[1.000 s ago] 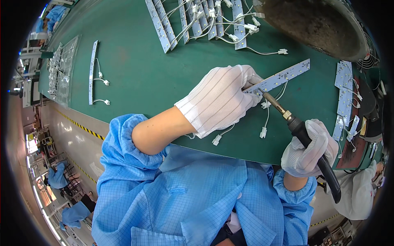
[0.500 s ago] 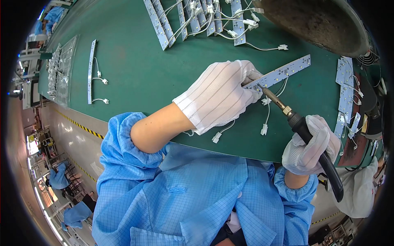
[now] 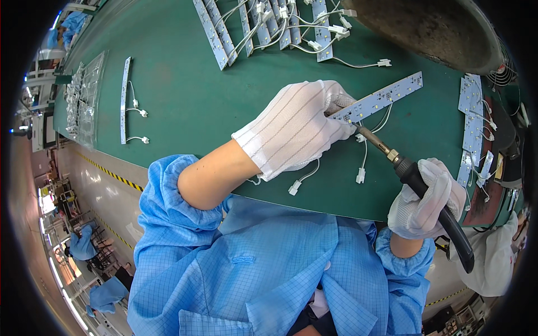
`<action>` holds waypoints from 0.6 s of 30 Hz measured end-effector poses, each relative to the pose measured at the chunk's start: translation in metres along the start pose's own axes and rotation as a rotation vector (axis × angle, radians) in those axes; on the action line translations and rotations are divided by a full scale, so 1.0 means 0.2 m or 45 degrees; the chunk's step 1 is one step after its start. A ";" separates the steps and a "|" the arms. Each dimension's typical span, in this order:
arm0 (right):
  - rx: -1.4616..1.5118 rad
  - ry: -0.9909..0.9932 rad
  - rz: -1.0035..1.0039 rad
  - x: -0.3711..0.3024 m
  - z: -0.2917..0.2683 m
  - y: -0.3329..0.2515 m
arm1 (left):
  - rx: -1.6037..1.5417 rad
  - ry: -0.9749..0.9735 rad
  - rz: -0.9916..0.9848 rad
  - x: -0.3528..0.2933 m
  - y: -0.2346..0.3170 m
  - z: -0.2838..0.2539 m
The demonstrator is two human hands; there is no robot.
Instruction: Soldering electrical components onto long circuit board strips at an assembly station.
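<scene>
Held board (image 3: pixel 383 98): pale blue-lavender, dotted with small yellowish squares and dark marks. Lead (image 3: pixel 366 154) and connector (image 3: pixel 360 176) off it: white.

Left grip (image 3: pixel 297 127): white glove, thin dark stripes. Right grip (image 3: pixel 425 201): white too, fainter lines.

Soldering iron (image 3: pixel 413 179) — black handle, brass-coloured collar, brownish barrel.

Counter (image 3: pixel 185 112): plain deep green. Lone board (image 3: pixel 124 101) at left: same pale blue as the held one. Smock (image 3: pixel 263 285): light blue, fine darker grid. Floor tape (image 3: pixel 113 172) — yellow/black stripes on grey floor (image 3: pixel 109 196). Round-edged dark thing (image 3: pixel 426 31) top right: mottled brown-grey.
</scene>
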State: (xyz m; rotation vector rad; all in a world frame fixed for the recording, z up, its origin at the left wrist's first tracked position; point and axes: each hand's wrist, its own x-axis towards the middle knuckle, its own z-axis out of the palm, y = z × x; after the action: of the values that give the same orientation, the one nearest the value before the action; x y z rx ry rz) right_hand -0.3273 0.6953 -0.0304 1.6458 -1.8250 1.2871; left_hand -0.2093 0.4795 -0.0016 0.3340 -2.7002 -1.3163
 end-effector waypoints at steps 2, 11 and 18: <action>0.058 0.036 0.008 0.00 0.01 0.01 | -0.125 -0.044 -0.194 0.00 0.01 0.00; -0.155 -0.001 -0.163 0.03 0.02 0.01 | -0.142 -0.019 -0.216 0.01 0.02 0.00; -0.193 -0.036 -0.163 0.04 0.01 0.00 | -0.105 -0.032 -0.141 0.00 0.00 0.00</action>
State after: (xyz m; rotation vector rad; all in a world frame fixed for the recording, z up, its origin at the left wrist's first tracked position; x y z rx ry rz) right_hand -0.3283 0.6895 -0.0242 1.6760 -1.7553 1.0503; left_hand -0.2101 0.4794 -0.0017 0.4677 -2.6734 -1.4657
